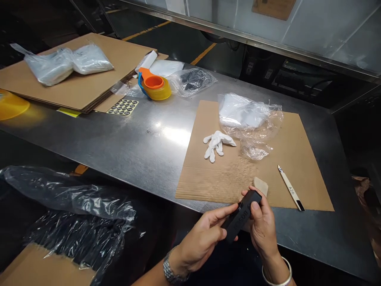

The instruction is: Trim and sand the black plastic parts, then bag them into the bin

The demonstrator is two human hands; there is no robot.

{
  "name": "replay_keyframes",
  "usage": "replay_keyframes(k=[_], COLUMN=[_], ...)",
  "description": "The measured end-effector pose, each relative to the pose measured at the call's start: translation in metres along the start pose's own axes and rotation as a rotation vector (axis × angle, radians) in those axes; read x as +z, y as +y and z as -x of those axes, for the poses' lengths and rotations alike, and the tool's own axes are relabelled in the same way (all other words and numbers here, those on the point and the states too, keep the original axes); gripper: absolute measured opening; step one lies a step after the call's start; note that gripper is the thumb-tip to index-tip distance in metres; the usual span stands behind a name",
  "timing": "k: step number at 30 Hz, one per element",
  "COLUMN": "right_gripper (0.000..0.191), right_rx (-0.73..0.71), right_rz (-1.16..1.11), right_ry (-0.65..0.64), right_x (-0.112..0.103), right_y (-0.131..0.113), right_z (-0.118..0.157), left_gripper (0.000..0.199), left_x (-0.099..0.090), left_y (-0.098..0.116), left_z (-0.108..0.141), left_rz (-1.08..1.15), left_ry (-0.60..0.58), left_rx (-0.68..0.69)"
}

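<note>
A person's left hand (202, 237) and right hand (263, 227) pinch a black, bar-shaped, plastic-looking part (242, 216) between thumbs and fingers, by the front edge of a grey metal tabletop (143, 139); a loosened grip could drop it, while a careless reach could meet the tip of a slim, cream-handled knife (289, 185).

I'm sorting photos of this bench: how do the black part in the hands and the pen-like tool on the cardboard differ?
The black part is thick and blocky; the pen-like tool is slim with a metal tip. The black part is held between the left hand and right hand; the pen-like tool lies untouched on the cardboard. Both are elongated and carry lettering.
</note>
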State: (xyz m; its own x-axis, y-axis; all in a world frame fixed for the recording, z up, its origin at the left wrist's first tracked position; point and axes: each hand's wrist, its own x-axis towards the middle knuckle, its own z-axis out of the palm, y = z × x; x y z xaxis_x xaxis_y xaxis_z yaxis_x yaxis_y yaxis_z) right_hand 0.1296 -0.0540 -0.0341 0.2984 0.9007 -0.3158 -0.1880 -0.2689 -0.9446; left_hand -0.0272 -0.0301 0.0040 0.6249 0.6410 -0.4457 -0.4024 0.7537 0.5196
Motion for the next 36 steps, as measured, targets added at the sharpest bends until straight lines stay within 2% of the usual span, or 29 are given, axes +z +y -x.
replay_keyframes(k=[12, 25, 31, 36], right_gripper=[0.041, 0.040, 0.039, 0.040], right_rx=[-0.067, -0.100, -0.047, 0.071], right_rz=[0.034, 0.117, 0.033, -0.083], right_ry=[0.000, -0.015, -0.016, -0.029], right_x=[-0.0002, 0.0014, 0.0008, 0.0003], right_y=[0.0009, -0.0021, 0.0001, 0.0026], right_z=[0.0027, 0.0061, 0.0052, 0.0019], left_gripper=[0.045, 0.040, 0.035, 0.034], left_x=[0.0016, 0.0082, 0.0068, 0.0037], left_y=[-0.0023, -0.0058, -0.0072, -0.0073], left_z=[0.0019, 0.0017, -0.0001, 0.0013], left_rz=[-0.030, -0.013, 0.040, 0.137], left_ry=[0.031, 0.153, 0.197, 0.193], left_rx=[0.013, -0.017, -0.058, -0.096])
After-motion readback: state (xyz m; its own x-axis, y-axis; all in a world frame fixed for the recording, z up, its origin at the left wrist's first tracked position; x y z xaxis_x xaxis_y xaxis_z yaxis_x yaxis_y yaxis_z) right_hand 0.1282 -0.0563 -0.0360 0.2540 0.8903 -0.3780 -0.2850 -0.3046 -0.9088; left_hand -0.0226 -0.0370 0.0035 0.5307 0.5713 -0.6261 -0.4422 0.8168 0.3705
